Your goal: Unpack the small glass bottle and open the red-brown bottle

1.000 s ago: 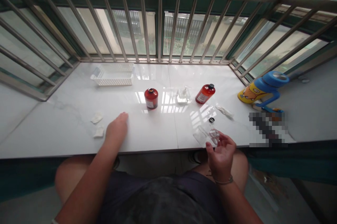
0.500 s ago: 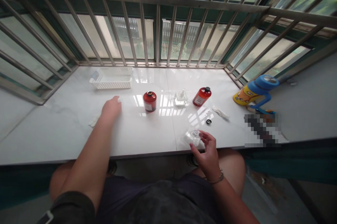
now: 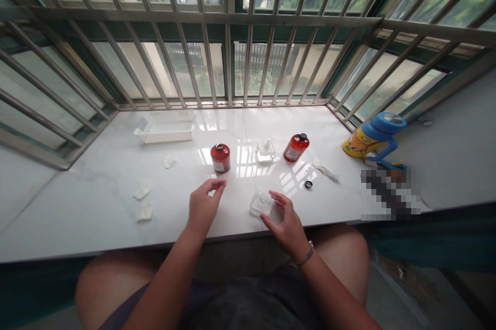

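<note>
The small clear plastic packet (image 3: pixel 262 203) now lies flat on the white glossy surface (image 3: pixel 96 206), under the fingertips of the right hand (image 3: pixel 285 221), which a moment ago held it lifted off the edge near the lap; the fingers are spread and press lightly on its near right corner rather than pinching it. The left hand (image 3: pixel 203 205) has come back from the far left, where it was reaching toward the white crumpled tissue pieces (image 3: pixel 143 201), and now sits just left of the packet, thumb and forefinger curved toward each other with a gap between them, holding nothing. Both hands thus flank the packet, so the work looks to have shifted to a two-handed handling of it on the surface

Beyond the left hand stands the squat red glass bottle with an open neck (image 3: pixel 220 157); beyond the right hand, a small clear pump bottle (image 3: pixel 266 150), a slimmer red bottle with a black cap (image 3: pixel 295 147), and a small black ring-shaped cap (image 3: pixel 308 184). Far left rests a white perforated plastic basket (image 3: pixel 166 126)
</note>
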A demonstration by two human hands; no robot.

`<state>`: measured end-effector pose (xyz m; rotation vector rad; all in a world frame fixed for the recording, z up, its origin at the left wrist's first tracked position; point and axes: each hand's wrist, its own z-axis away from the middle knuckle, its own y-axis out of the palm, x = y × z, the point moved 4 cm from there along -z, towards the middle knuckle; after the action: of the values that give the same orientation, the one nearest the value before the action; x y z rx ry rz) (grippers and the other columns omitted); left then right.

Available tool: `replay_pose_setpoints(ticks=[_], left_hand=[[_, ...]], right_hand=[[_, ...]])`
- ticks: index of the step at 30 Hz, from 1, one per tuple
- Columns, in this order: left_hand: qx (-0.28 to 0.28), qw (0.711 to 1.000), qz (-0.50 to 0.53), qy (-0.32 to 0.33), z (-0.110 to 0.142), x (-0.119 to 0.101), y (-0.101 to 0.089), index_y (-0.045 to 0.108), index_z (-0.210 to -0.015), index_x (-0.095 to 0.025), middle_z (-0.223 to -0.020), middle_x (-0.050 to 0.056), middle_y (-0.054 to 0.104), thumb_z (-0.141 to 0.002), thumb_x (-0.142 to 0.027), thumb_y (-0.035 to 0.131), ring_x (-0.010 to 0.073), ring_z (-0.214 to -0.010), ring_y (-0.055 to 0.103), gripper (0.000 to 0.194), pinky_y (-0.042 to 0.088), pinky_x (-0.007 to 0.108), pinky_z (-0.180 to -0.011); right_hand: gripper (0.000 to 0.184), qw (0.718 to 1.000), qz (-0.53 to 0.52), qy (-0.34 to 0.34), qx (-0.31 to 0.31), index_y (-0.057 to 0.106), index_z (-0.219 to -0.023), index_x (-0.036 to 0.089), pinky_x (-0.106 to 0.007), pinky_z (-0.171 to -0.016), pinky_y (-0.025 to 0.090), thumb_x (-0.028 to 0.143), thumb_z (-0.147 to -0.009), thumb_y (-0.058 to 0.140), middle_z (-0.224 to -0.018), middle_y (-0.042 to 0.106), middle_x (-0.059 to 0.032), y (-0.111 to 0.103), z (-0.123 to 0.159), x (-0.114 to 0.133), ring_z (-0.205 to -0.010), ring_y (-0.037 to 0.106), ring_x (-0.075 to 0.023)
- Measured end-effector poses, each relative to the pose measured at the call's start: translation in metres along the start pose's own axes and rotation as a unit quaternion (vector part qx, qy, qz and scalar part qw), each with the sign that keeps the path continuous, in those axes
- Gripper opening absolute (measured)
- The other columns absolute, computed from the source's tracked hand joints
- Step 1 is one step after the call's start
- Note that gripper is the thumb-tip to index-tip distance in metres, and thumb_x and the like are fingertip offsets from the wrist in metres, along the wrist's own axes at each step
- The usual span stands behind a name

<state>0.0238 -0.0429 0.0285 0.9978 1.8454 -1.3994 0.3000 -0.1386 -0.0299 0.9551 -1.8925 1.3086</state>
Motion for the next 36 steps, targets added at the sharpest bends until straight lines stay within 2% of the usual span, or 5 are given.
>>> replay_pose_setpoints(ticks=[7, 16, 20, 26, 36], left_hand=[[0.069, 0.985, 0.12, -0.099, 0.043, -0.013, 0.017, 0.084, -0.087, -0.024, -0.08, 0.002, 0.083, -0.089, -0.054, 0.081, 0.0226, -0.075, 0.079, 0.03, 0.062, 0.032, -0.076], [0.028, 0.988, 0.118, -0.098, 0.063, 0.016, -0.001, 0.039, -0.046, -0.025, -0.041, -0.002, 0.037, -0.105, -0.076, 0.036, 0.0136, -0.04, 0.038, 0.078, 0.03, 0.03, -0.047], [0.01, 0.993, 0.113, -0.046, 0.058, 0.012, -0.007, 0.041, -0.058, -0.024, -0.056, -0.001, 0.04, -0.101, -0.086, 0.027, 0.0161, -0.054, 0.041, 0.077, 0.035, 0.031, -0.054], [0.061, 0.993, 0.076, 0.07, 0.052, -0.016, 0.007, 0.058, -0.133, -0.024, -0.127, 0.012, 0.068, -0.091, -0.069, 0.076, 0.0308, -0.119, 0.069, 0.064, 0.056, 0.049, -0.107], [0.207, 0.96, 0.048, 0.182, 0.037, -0.043, 0.077, 0.031, -0.166, -0.03, -0.174, 0.021, 0.036, -0.07, -0.047, 0.103, 0.0401, -0.163, 0.037, 0.121, 0.036, 0.064, -0.133]], right_hand=[[0.075, 0.996, 0.042, -0.078, 0.022, 0.042, -0.162, 0.027, -0.056, -0.118, 0.053, 0.05, -0.099, 0.075, -0.156, 0.058, -0.0154, -0.014, -0.009, 0.003, -0.142, 0.06, -0.0337], [0.033, 0.933, 0.312, -0.058, -0.168, 0.064, -0.128, 0.019, -0.055, -0.114, 0.046, 0.041, -0.106, 0.054, -0.128, 0.071, -0.0169, -0.137, -0.065, -0.078, -0.125, 0.064, -0.0348], [0.043, 0.907, 0.394, 0.018, -0.145, 0.063, -0.134, 0.013, -0.055, -0.115, 0.043, 0.039, -0.102, 0.052, -0.136, 0.067, -0.0236, -0.176, -0.09, -0.126, -0.13, 0.059, -0.038], [0.044, 0.912, 0.386, 0.067, -0.117, 0.072, -0.12, 0.015, -0.049, -0.1, 0.052, 0.047, -0.095, 0.057, -0.115, 0.076, -0.0203, -0.187, -0.109, -0.159, -0.106, 0.067, -0.0353], [0.057, 0.913, 0.341, 0.086, -0.208, 0.074, -0.121, 0.014, -0.047, -0.093, 0.056, 0.062, -0.102, 0.051, -0.115, 0.077, -0.0197, -0.182, -0.097, -0.124, -0.102, 0.07, -0.0339]])
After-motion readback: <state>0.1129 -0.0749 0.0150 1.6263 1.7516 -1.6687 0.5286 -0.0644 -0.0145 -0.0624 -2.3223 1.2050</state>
